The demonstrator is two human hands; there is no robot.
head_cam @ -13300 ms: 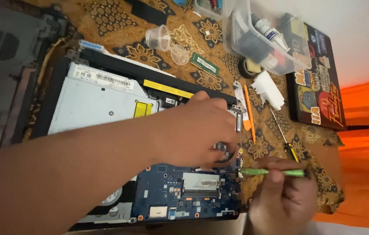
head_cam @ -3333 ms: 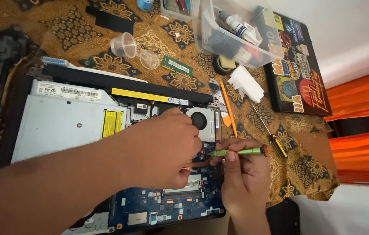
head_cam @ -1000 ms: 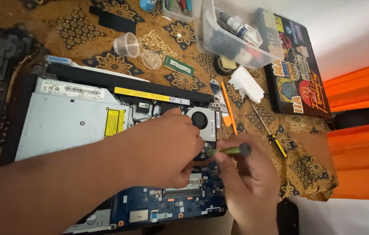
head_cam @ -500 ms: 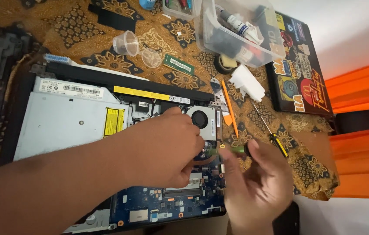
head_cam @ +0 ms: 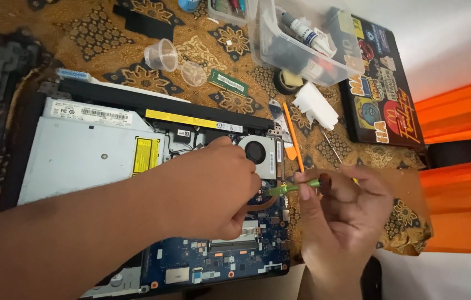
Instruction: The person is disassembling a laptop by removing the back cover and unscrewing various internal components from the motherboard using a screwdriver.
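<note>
An opened laptop (head_cam: 96,150) lies on a patterned cloth, its blue circuit board (head_cam: 213,261), cooling fan (head_cam: 258,151) and silver optical drive (head_cam: 85,153) exposed. My left hand (head_cam: 207,189) rests palm down on the board just beside the fan, fingers curled at the copper heat pipe. My right hand (head_cam: 341,214) pinches a green-handled screwdriver (head_cam: 294,186), whose tip points left toward the left fingers by the fan. What lies under the left hand is hidden.
An orange pry tool (head_cam: 293,136) and a yellow-handled screwdriver (head_cam: 333,147) lie right of the fan. Behind stand a clear plastic box (head_cam: 302,39) of supplies, a memory module (head_cam: 228,83), two small clear cups (head_cam: 161,54) and a sticker-covered dark laptop (head_cam: 383,89).
My right hand has turned the green screwdriver in its fingers and drawn slightly right, while the left hand stays pressed on the board by the fan.
</note>
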